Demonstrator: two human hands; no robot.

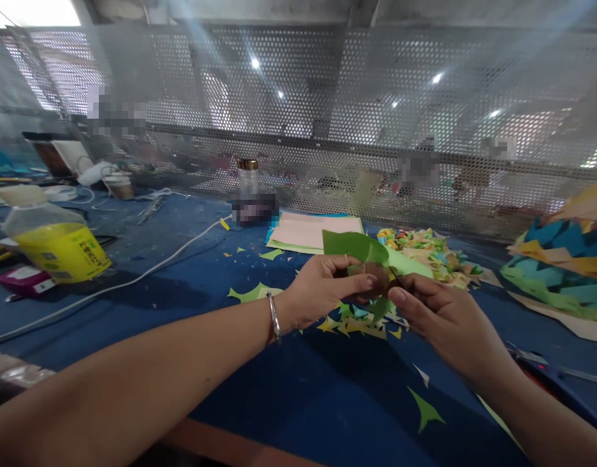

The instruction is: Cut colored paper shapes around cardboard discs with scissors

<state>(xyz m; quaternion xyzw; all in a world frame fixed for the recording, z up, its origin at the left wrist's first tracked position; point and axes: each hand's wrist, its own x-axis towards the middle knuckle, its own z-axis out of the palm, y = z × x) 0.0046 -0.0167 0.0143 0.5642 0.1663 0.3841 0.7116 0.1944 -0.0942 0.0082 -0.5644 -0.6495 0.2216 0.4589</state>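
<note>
My left hand [334, 288] pinches a sheet of green paper [354, 246] together with a brown piece [377, 275] that looks like card. The green sheet curls up and stretches right, behind my right hand [432, 311]. The right fingers are closed at the paper's edge, around a thin dark thing [394, 277] that I cannot make out. Beneath both hands lie small green, yellow and cream paper scraps [354, 322]. A pointed green scrap [424, 410] rests nearer to me, and a larger green offcut [254, 293] is left of my left wrist.
Stacked paper sheets [317, 232] and a pile of coloured paper pieces [419, 250] lie beyond my hands. On the right stands a layered paper construction [561, 266]. A yellow-labelled bottle [59, 243], a white cable [157, 264] and a gold-lidded jar [248, 178] are leftward. A perforated screen [298, 110] closes the back.
</note>
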